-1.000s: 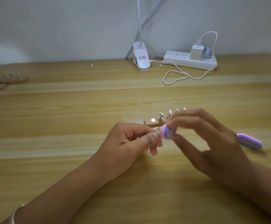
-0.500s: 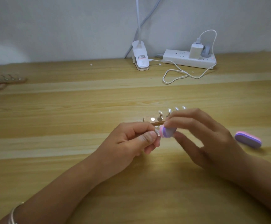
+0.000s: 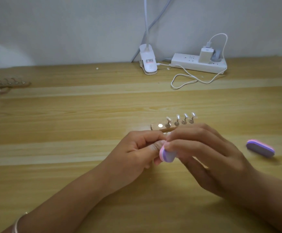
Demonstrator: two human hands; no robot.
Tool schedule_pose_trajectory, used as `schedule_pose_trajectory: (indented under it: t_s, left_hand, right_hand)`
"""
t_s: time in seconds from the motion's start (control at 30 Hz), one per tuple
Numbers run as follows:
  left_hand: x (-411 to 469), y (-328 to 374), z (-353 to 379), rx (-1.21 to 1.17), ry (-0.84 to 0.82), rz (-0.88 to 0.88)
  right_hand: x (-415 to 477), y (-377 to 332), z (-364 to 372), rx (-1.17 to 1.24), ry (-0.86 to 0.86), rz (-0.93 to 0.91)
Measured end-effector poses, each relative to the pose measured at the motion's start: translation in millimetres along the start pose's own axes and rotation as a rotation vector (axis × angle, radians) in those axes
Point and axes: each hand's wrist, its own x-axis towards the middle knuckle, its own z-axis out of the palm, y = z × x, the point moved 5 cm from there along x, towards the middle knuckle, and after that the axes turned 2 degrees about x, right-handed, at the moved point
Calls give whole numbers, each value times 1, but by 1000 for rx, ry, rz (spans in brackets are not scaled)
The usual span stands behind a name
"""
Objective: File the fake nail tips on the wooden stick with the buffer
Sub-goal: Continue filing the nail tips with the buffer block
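My right hand (image 3: 207,158) pinches a small pink and purple buffer (image 3: 167,154) between thumb and fingertips at the table's middle. My left hand (image 3: 136,150) curls its fingers and thumb round a small nail tip holder, which the fingers almost wholly hide. The buffer's end touches my left fingertips. Just behind my hands lies the wooden stick (image 3: 160,126) with several clear fake nail tips (image 3: 180,117) standing on metal pegs.
A second pink and purple buffer (image 3: 260,148) lies on the wooden table (image 3: 69,132) to the right. At the back stand a white clip lamp base (image 3: 147,62), a power strip (image 3: 198,63) with a charger and a looping cable. More nail holders (image 3: 5,84) lie far left.
The buffer in my right hand has slid slightly down and left against my left fingertips. Both hands stay close together in front of the stick.
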Motion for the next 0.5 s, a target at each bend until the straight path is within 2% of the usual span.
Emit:
schedule_pose_trajectory:
  t_s: [0.07,0.17,0.23,0.33,0.4,0.5]
  left_hand:
    - [0,0,0,-19,8,-7]
    - [1,0,-3,-48,25,-25]
    - [1,0,-1,-49,15,-27]
    - [-1,0,1,-57,-4,-33]
    - [-1,0,0,-66,-4,-42]
    - [0,0,0,-74,-1,-48]
  right_hand:
    - [0,9,-2,-53,-22,29]
    - [0,23,-13,-61,45,150]
    - [1,16,-11,-18,69,133]
    - [1,3,-1,-26,6,12]
    - [1,12,-6,-67,-4,45]
    - [1,18,-17,-42,88,126]
